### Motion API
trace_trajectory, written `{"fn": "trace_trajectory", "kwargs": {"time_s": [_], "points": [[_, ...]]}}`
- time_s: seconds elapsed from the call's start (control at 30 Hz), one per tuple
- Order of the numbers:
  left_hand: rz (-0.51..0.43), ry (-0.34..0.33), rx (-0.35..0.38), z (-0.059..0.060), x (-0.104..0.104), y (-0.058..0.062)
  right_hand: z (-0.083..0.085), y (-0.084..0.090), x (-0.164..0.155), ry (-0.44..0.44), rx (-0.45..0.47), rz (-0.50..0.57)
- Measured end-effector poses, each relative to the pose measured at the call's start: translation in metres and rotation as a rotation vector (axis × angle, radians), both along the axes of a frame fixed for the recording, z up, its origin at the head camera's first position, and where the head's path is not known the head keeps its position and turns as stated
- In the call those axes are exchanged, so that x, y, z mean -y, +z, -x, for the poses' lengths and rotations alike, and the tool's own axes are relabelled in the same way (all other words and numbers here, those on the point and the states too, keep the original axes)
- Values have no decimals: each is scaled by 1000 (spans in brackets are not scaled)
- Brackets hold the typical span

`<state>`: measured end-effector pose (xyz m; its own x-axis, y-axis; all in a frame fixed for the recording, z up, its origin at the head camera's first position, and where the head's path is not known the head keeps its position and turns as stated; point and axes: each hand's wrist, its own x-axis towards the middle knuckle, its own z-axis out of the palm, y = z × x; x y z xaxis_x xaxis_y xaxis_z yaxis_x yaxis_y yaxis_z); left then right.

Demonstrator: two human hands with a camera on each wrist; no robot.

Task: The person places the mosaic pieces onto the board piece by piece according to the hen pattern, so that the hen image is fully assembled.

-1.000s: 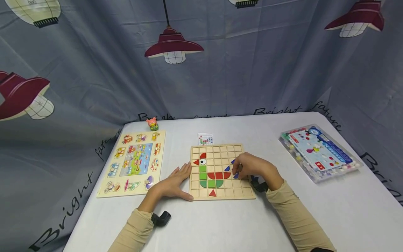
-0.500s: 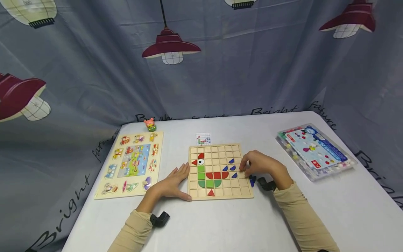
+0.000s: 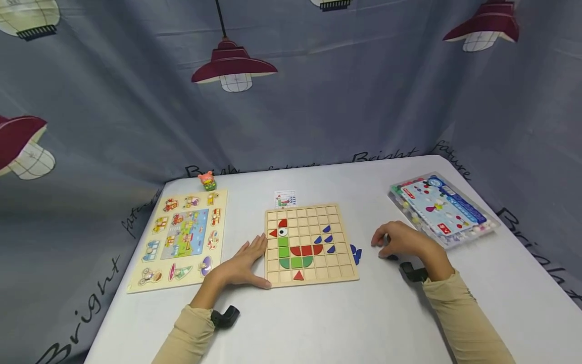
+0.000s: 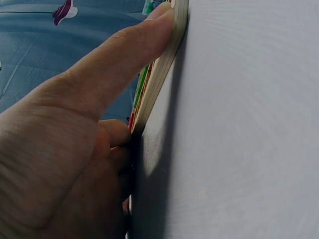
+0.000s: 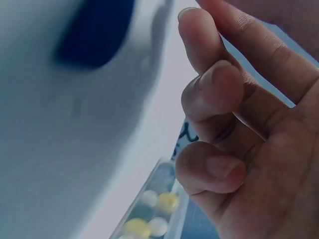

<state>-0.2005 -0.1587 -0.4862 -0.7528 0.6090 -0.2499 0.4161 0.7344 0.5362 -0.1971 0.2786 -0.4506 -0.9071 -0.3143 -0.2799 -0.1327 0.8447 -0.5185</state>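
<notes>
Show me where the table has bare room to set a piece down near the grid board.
Bare table runs in front of the grid board, between both sleeves. Another free strip lies behind it, past the small card. Crowded spots: the left hand against the board's left edge, and loose blue pieces between the board and the right hand.

Right hand above the pale surface, holding nothing

The right hand (image 5: 249, 129) fills the right side, its fingers (image 5: 214, 94) loosely curled and empty. A blurred dark blue piece (image 5: 94, 32) lies upper left on the surface (image 5: 60, 139); a clear box of pale and yellow beads (image 5: 149, 214) sits below.
</notes>
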Motion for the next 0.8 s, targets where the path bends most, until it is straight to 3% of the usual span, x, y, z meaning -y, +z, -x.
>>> {"fn": "trace_trajectory", "kwargs": {"time_s": [0.23,0.43,0.8], "points": [[-31,26,17,-3,8,2,3,-5,3,38,-35,28],[-41,26,25,-2,6,1,-4,-3,-4,5,-77,43],[-30,-5,15,-1,0,1,-31,8,-34,-52,-4,77]]}}
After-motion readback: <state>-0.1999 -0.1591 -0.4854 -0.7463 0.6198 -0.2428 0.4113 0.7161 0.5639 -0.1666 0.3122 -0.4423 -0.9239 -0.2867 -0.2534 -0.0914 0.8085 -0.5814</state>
